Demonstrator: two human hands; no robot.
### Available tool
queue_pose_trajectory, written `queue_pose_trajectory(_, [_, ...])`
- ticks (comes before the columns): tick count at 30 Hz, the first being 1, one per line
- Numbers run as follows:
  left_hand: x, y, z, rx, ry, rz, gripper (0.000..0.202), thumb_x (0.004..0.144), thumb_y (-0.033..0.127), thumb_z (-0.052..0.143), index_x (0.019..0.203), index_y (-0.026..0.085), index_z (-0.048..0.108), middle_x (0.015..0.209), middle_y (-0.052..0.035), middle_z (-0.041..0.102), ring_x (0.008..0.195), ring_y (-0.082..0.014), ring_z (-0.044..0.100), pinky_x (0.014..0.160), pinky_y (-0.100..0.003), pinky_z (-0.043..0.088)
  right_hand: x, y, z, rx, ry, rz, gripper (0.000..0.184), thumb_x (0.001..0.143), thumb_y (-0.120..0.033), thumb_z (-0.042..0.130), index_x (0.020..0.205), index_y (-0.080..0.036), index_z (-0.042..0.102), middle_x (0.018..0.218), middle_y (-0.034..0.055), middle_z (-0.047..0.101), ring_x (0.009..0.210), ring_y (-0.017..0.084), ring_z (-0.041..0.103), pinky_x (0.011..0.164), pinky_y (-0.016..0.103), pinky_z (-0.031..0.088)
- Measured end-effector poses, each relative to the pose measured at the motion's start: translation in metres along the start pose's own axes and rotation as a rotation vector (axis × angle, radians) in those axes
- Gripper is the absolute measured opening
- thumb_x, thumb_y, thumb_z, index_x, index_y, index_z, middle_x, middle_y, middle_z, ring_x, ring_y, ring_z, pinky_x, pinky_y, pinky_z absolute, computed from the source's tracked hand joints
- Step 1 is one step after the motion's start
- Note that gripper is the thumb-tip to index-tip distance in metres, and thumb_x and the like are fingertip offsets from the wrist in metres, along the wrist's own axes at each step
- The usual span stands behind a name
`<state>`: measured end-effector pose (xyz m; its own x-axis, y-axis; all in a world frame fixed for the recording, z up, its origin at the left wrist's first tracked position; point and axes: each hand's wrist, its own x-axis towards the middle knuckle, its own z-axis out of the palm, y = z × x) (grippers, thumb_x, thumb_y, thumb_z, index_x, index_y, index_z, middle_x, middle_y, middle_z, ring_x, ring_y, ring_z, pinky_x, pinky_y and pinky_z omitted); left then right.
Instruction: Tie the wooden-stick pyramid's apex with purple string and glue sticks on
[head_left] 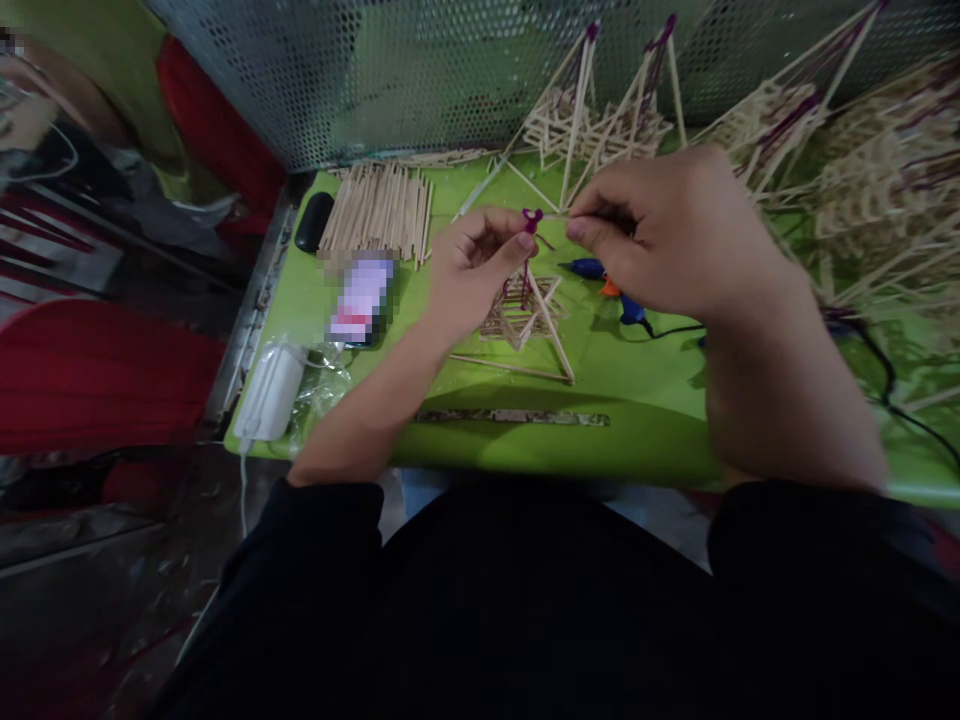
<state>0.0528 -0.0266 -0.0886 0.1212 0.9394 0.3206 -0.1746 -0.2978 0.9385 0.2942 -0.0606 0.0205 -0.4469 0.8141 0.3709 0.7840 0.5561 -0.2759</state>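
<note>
Two bare hands work above one glossy lime-green tabletop (645, 420): the left hand (480, 265) has its thumb and fingers closed on one looped purple cord (532, 222), while the right hand (667, 235) pinches one thin, pale strand, too fine to identify, beside the loop. Directly below the left hand, at the middle of the table, is one star-shaped lantern-like frame of pale wooden sticks (519, 325), its crossed sticks stacked in layers, with longer straight sticks slanting out. At least four similar pale stick frames with purple cord (637, 120) crowd the back and right, against one grey metal panel punched with round holes (375, 80). Dozens of slim, smooth loose wooden sticks (379, 212) lie in one heap at the back left, next to one rounded black case (315, 222). Nearer are one phone with a lit, blurred screen (364, 297), one white oblong device with rounded corners (271, 392) and some crumpled clear plastic (324, 385). One narrow, flat, mottled strip (517, 417) lies along the front; one blue-and-orange glue gun (611, 287) sits partly hidden by the right hand.
</note>
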Motion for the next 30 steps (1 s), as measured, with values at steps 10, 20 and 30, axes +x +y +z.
queue_pose_trajectory(10, [0.0,-0.002,-0.001,0.06,-0.009,0.011,0.063,0.094,0.079,0.104,0.106,0.023,0.078,0.1,-0.0045,0.075,0.102,-0.0247,0.082,0.095,-0.042,0.071,-0.003,-0.005,0.002,-0.152,0.089,0.067,0.014,0.111,-0.038,0.066,0.112,-0.033,0.079,0.115,0.0129,0.093,0.107,0.038,0.085,0.09,0.051,0.055])
queue_pose_trajectory(20, [0.001,-0.005,-0.002,0.047,-0.048,0.094,0.066,0.092,0.085,0.103,0.108,0.024,0.082,0.102,-0.0019,0.077,0.094,-0.0166,0.077,0.091,-0.033,0.067,-0.004,-0.009,0.006,-0.229,0.153,0.104,0.018,0.114,-0.038,0.062,0.115,-0.033,0.079,0.122,0.0125,0.091,0.116,0.04,0.087,0.094,0.053,0.058])
queue_pose_trajectory(30, [0.003,-0.007,-0.003,0.058,-0.018,0.059,0.049,0.095,0.065,0.108,0.101,0.026,0.08,0.096,-0.0006,0.076,0.09,-0.0164,0.075,0.089,-0.032,0.064,-0.005,-0.01,0.003,-0.258,0.135,0.093,0.045,0.123,-0.045,0.038,0.112,-0.04,0.081,0.12,0.0144,0.088,0.104,0.042,0.075,0.086,0.056,0.047])
